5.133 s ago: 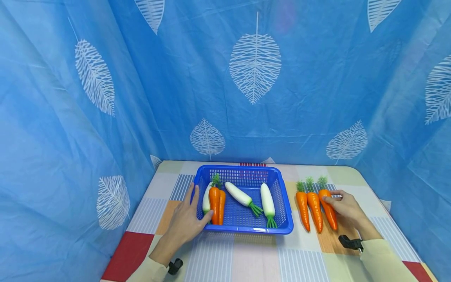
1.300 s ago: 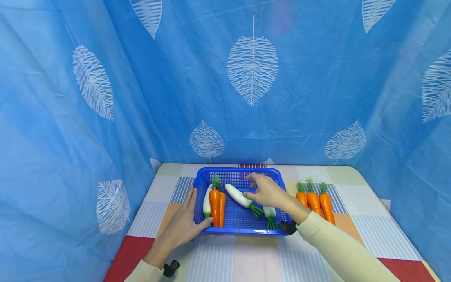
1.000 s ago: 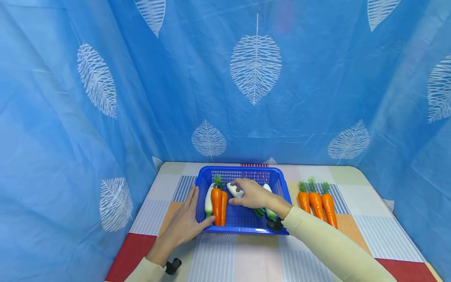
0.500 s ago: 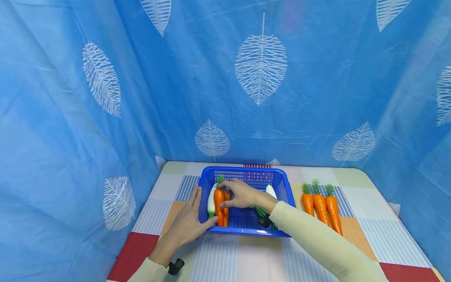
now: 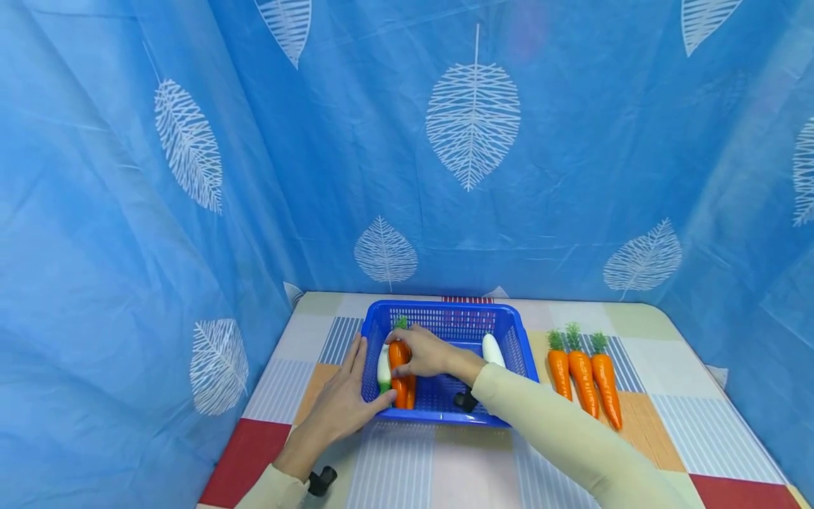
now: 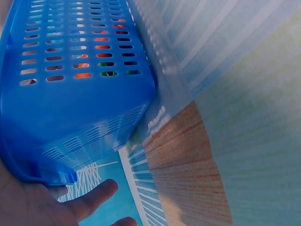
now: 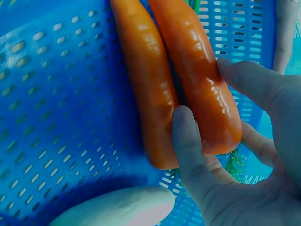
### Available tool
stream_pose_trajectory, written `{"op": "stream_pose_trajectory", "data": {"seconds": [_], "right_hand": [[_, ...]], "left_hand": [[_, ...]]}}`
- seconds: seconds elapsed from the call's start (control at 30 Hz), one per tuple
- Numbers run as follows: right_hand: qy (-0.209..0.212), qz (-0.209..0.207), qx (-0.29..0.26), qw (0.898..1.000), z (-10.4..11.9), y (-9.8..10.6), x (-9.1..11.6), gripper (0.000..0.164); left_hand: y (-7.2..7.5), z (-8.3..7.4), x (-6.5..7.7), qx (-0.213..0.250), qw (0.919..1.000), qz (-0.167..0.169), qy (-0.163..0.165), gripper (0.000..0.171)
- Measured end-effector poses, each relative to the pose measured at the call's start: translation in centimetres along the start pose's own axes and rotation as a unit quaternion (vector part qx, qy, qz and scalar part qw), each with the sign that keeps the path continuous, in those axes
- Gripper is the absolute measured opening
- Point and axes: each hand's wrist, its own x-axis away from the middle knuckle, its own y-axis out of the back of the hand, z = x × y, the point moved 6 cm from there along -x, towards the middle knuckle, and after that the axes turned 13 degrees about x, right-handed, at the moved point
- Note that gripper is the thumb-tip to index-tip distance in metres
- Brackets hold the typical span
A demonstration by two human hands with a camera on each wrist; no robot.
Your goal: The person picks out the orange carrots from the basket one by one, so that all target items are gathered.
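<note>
A blue perforated basket (image 5: 439, 416) holds carrots and white radishes. My left hand (image 5: 343, 404) lies along the basket's left rim with its fingers extended and its thumb near the front corner. My right hand (image 5: 427, 353) reaches inside and pinches one orange carrot (image 7: 202, 70) near its thick leafy end, the thumb on one side and a finger on the other. A second carrot (image 7: 146, 61) lies alongside it. One white radish (image 5: 384, 371) is at the basket's left wall. Another radish (image 7: 117, 207), close below my right hand in the right wrist view, is hidden in the head view.
Toward the basket's right side lies another white radish (image 5: 492, 350), partly covered by the right sleeve (image 5: 547, 417). Three carrots with green tops, among them the outermost carrot (image 5: 607, 389), lie side by side on the checked tablecloth (image 5: 470, 466). A blue curtain (image 5: 318, 177) surrounds the table.
My right hand has travelled from the carrots on the table, across the basket to its left side, and now pinches a carrot there. My left hand has kept its place at the rim.
</note>
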Motion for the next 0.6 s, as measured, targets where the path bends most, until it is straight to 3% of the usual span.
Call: {"op": "stream_pose_trajectory", "data": {"seconds": [0.6], "right_hand": [[0.011,-0.038,-0.027,0.999,0.6,1.2,0.6,0.042]], "left_hand": [[0.2,-0.4,0.2,0.005,1.0000,-0.001,-0.004,0.124]]}}
